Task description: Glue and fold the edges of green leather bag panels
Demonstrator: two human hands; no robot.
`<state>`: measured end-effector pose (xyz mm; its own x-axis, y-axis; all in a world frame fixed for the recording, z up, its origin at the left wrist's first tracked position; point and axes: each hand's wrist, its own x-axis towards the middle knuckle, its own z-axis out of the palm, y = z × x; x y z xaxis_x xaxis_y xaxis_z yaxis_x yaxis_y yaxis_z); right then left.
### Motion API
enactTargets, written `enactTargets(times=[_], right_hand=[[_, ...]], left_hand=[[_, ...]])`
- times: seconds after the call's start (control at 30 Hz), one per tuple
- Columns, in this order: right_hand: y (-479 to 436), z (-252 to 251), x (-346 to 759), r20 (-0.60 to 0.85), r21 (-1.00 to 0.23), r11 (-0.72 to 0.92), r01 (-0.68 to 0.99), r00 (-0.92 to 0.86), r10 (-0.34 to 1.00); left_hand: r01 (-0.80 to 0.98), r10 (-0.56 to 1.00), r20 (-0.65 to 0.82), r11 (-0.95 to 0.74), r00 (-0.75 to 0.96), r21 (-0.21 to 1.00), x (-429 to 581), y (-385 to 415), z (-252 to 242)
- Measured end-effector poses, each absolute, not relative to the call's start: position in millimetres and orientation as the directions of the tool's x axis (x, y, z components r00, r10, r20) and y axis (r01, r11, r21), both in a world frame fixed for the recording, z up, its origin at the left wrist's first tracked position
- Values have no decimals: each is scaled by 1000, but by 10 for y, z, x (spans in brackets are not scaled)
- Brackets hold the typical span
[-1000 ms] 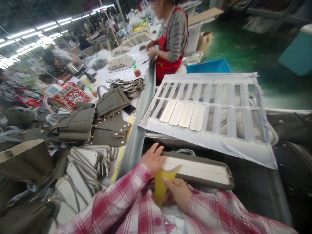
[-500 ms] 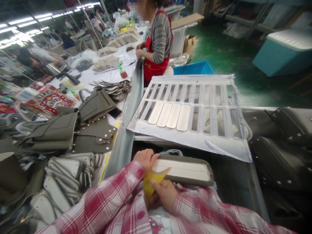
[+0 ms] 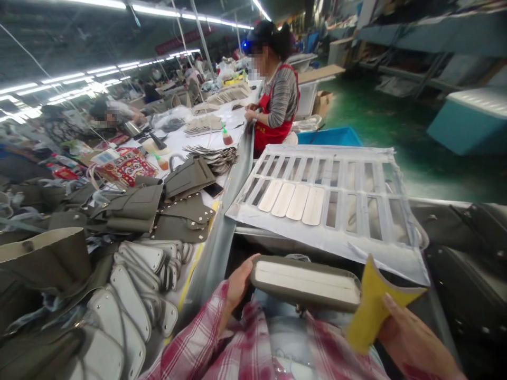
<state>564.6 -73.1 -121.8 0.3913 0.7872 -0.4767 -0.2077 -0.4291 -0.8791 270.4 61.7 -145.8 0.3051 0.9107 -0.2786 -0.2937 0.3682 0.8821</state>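
My left hand (image 3: 238,281) grips the left end of a long olive leather strip with a pale inner face (image 3: 304,281), held level over my lap. My right hand (image 3: 412,340) holds a curved yellow scraper (image 3: 370,305) at the strip's right end, its edge touching the end. A pale slotted board (image 3: 348,232) lies just beyond the strip, with several cream pieces (image 3: 293,199) set in its lower-left slots.
Olive leather panels (image 3: 134,203) and a fan of pale-faced tabs (image 3: 138,285) cover the table at left. A co-worker in a red apron (image 3: 275,105) works at the table's far end. A blue bin (image 3: 330,137) and dark bags (image 3: 471,237) are at right.
My right hand has swept the yellow scraper from the strip's left end along to its right end. The strip is now raised slightly, and the camera has tilted up.
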Motion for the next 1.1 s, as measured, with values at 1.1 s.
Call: enactTargets(times=[1.1], right_hand=[[-311, -1431, 6603, -700, -711, -518, -476, 548, 458]], left_hand=[[608, 748, -466, 105, 474, 787, 2826, 1235, -1152]])
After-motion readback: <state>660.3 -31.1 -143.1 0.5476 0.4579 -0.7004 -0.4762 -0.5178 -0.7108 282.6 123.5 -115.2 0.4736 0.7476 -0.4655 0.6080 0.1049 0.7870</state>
